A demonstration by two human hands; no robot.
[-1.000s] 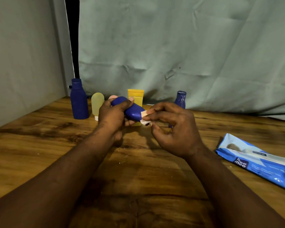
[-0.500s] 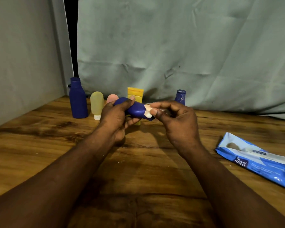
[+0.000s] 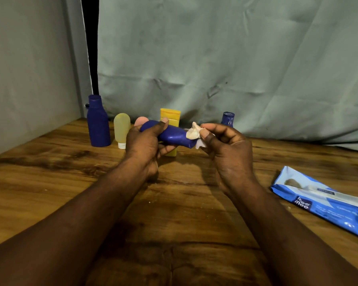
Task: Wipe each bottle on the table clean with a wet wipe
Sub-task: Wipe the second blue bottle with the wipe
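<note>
My left hand point(image 3: 146, 144) grips a dark blue bottle point(image 3: 175, 136) and holds it sideways above the table, thumb on top. My right hand point(image 3: 227, 149) pinches a crumpled white wet wipe point(image 3: 193, 133) against the bottle's right end. Behind my hands stand a tall dark blue bottle point(image 3: 98, 121), a pale yellow tube point(image 3: 121, 130) on its white cap, a pink bottle point(image 3: 141, 121) mostly hidden, a yellow bottle point(image 3: 170, 117) and a small blue bottle point(image 3: 227, 119) whose top alone shows.
A blue pack of wet wipes point(image 3: 322, 202) lies on the wooden table point(image 3: 174, 223) at the right. A grey-green cloth point(image 3: 215, 58) hangs behind the bottles and a grey wall stands at the left.
My right hand has turned palm-up and slid the wipe to the bottle's right end. My left hand keeps its grip and has raised the bottle slightly.
</note>
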